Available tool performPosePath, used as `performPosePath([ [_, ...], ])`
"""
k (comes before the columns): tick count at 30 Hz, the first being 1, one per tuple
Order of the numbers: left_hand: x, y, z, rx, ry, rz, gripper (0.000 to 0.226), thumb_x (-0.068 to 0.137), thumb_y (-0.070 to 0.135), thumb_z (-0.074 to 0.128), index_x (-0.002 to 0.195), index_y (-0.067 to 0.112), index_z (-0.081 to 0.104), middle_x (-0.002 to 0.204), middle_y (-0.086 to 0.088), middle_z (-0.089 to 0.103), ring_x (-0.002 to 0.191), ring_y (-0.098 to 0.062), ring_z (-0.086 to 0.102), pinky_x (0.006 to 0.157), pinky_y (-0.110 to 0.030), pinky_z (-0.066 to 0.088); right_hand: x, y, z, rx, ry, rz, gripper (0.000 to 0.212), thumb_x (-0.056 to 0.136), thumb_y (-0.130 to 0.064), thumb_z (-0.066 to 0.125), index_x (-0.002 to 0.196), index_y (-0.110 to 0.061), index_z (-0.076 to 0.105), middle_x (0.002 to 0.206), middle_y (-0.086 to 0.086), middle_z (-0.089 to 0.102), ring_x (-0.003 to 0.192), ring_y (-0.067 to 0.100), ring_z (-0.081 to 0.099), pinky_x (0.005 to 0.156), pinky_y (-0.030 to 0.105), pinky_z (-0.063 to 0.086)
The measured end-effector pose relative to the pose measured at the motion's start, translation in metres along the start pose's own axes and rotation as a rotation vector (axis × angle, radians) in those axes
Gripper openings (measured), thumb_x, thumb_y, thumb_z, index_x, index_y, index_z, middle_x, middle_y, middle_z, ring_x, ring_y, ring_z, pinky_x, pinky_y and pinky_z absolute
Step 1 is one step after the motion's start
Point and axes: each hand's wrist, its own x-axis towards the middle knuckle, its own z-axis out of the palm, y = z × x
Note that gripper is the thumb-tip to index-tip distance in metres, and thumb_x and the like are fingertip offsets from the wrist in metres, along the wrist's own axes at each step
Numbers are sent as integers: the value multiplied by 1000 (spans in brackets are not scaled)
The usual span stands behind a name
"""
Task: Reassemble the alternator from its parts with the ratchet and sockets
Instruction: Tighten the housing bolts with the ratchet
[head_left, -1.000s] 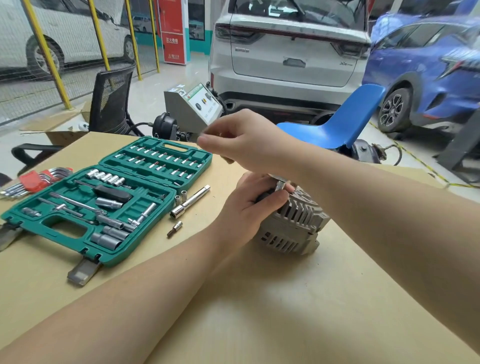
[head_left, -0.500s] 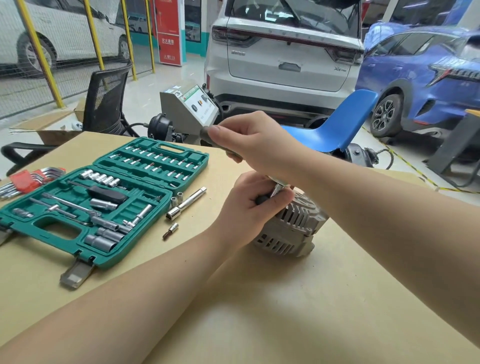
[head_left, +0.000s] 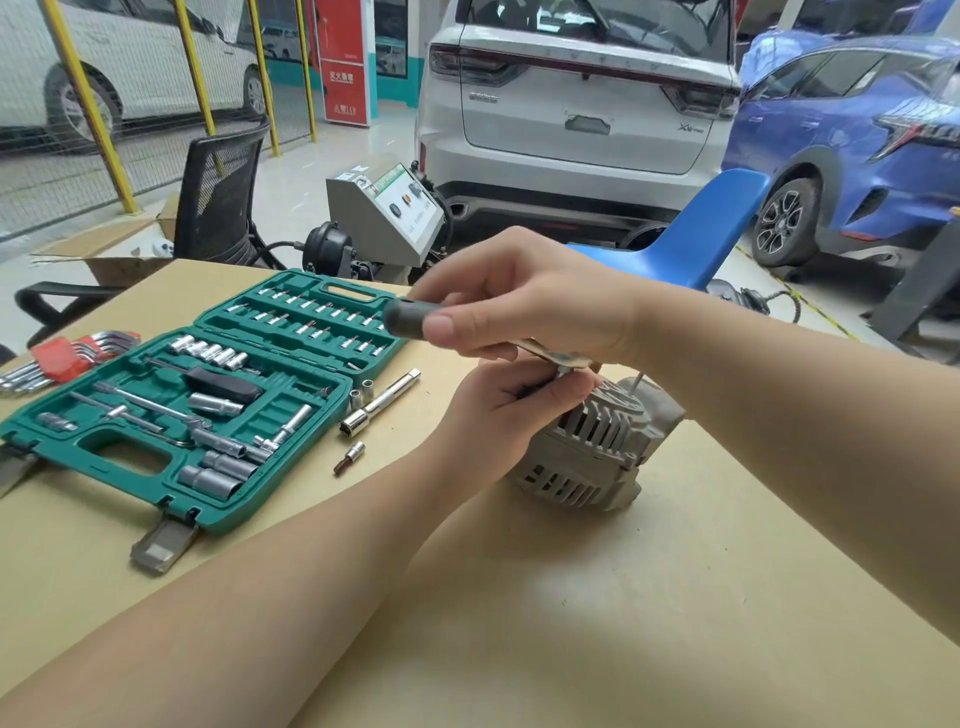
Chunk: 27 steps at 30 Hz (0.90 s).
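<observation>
Garage table (head_left: 649, 597): your alternator (head_left: 592, 447) looks closed up. Right hand (head_left: 535, 306) grips the ratchet (head_left: 410, 318); left hand (head_left: 514, 405) pinches its socket end, probably tightening a fastener; more may remain.

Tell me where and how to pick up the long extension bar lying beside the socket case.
Pinch the extension bar mid-shaft, coming from above with fingers across it. It lies flat and diagonal on the table; two small sockets crowd its left side, so the slim middle seems easiest.

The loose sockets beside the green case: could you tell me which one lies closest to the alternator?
The small bit socket, lying alone nearest the table's front, beyond the long socket and two upright ones.
</observation>
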Motion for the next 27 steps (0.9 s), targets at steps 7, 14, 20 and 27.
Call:
performPosePath([
  [7,0,-3,0,-47,-44,-37,24,92,79,61,106,64,73,108,39,73,103,18,66,87,0,45,-1,-1,-8,86,-193,47,18,86,-28,80,101,-19,82,61,1,48,58,22,37,52,22,35],
  [14,3,-21,4,55,23,34,64,88,88,56,118,35,76,126,7,73,122,-12,65,100,-14,47,8,4,5,-149,442,350,28,91,-53,72,108,-32,79,57,-5,56,52,15,43,60,25,40],
  [20,3,-25,7,64,28,61,59,95,81,56,114,28,75,114,6,74,110,-16,67,92,-15,49,16,5,9,-353,515,419,34,102,-49,58,99,-21,77,64,-3,65,48,9,50,62,26,42],
  [27,4,-26,5,59,-13,-10,34,98,76,60,116,51,75,113,31,74,106,10,68,86,-2,45,-13,0,0,-75,21,-3,21,87,-32,80,106,-22,81,67,-2,56,59,14,45,57,18,39],
])
